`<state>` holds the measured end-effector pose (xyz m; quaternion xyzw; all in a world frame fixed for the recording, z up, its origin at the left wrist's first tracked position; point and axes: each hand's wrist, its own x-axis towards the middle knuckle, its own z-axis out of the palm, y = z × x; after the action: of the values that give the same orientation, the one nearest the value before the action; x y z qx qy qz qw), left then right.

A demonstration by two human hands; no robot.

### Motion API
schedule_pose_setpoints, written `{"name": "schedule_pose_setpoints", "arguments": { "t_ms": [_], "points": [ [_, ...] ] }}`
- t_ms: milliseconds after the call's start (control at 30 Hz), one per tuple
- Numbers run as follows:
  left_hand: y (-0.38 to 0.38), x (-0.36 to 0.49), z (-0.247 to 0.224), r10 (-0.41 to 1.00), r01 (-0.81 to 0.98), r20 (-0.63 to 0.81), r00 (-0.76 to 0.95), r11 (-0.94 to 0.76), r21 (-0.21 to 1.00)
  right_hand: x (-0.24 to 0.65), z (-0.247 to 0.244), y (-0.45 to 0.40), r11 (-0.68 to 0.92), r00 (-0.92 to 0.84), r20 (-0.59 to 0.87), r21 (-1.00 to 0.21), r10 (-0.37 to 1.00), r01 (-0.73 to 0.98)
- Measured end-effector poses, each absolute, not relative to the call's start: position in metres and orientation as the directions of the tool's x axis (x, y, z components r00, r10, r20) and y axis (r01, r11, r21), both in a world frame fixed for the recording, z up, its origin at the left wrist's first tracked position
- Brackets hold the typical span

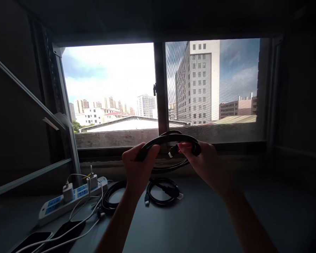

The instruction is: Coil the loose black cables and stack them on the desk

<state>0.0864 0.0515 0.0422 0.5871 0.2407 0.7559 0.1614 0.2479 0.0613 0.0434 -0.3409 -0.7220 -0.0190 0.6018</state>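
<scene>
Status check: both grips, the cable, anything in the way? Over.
Left grip, right grip: both on raised black cable coil. Connector end by right grip. Nothing seen in the way; another coil on tabletop below.

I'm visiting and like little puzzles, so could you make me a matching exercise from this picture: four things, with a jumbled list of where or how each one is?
1. Topmost black cable
2. Power strip
3. Chargers
4. Window

A. Standing upright in sockets
B. Beyond the hands, with buildings showing through it
C. Held up by the left hand and the right hand
D. Long, white and blue, lying on the table

Right pairs: 1-C, 2-D, 3-A, 4-B.
</scene>
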Motion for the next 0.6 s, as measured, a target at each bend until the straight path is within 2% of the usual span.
{"name": "schedule_pose_setpoints", "arguments": {
  "t_ms": [267,400,600],
  "points": [
    [0.05,0.089,0.04,0.479,-0.041,0.803,-0.354,-0.866,0.498,0.248,0.048,0.048,0.803,-0.084,0.886,-0.369,0.456,0.467],
    [0.048,0.093,0.044,0.451,-0.116,0.818,-0.357,-0.89,0.44,0.245,0.048,0.042,0.8,-0.107,0.86,-0.408,0.498,0.44],
    [0.042,0.095,0.049,0.565,-0.192,0.765,-0.309,-0.825,0.532,0.242,0.046,0.031,0.773,-0.105,0.833,-0.448,0.544,0.449]
  ]
}}
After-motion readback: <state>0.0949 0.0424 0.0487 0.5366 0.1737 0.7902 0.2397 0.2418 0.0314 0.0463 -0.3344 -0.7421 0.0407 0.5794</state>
